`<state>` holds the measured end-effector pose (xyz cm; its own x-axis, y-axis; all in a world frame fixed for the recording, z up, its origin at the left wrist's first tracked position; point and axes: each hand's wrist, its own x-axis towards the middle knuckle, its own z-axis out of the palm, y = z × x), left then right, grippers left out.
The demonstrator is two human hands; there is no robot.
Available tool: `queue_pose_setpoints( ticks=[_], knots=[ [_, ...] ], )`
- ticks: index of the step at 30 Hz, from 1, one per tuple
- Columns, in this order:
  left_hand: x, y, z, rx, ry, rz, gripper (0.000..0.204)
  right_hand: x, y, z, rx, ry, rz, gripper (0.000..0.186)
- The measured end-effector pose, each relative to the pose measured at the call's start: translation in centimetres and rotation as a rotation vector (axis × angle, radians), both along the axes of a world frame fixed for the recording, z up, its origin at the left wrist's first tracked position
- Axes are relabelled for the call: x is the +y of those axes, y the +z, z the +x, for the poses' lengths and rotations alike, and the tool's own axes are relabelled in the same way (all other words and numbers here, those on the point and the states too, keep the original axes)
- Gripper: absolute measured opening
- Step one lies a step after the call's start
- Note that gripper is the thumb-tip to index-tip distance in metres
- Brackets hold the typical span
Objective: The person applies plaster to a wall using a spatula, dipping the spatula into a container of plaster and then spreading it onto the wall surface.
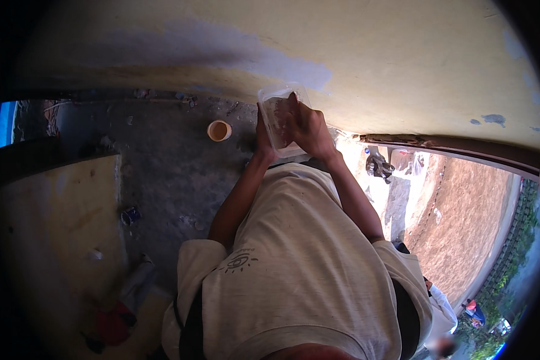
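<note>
A clear, rectangular plastic container (pixel 272 114) is held up near the wall, tilted in front of my body. My left hand (pixel 263 137) grips its left side and lower corner, with the fingers mostly hidden behind it. My right hand (pixel 312 133) lies across the container's right part. One of its fingers points up along the face, while the others curl in over the container. Whether those curled fingers hold something small is hidden. The see-through walls show a brownish tint, and I cannot make out any contents.
A pale round tub (pixel 211 133) stands on the dark floor (pixel 168 162) to the left. A small dark blue can (pixel 130 215) lies near a yellowish panel (pixel 60 210). The patchy painted wall (pixel 390 66) rises ahead. A sunlit doorway opens at right, with a dark bag (pixel 378 165) outside. A person (pixel 441 309) is behind me.
</note>
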<state>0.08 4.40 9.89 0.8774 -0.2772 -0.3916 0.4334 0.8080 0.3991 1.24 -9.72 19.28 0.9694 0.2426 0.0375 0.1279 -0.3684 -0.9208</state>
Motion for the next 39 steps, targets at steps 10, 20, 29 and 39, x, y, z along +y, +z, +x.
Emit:
queue_pose_setpoints(
  ticks=[10, 20, 29, 39],
  knots=[
    [-0.1, 1.4, 0.4, -0.092, -0.107, -0.284, 0.06, -2.3, 1.1, 0.4, 0.153, -0.064, 0.114, 0.015],
    [-0.8, -0.4, 0.8, -0.077, -0.012, -0.057, 0.072, -0.9, 0.2, -1.0, -0.166, -0.15, -0.101, 0.018],
    [-0.8, -2.4, 0.7, -0.12, -0.034, -0.258, 0.062, -1.9, -0.1, -1.0, -0.023, -0.145, -0.061, 0.015],
    [-1.1, -0.4, 0.7, 0.009, -0.01, -0.051, 0.067, -4.7, -2.9, -2.8, 0.571, -0.346, 0.921, 0.012]
  ],
)
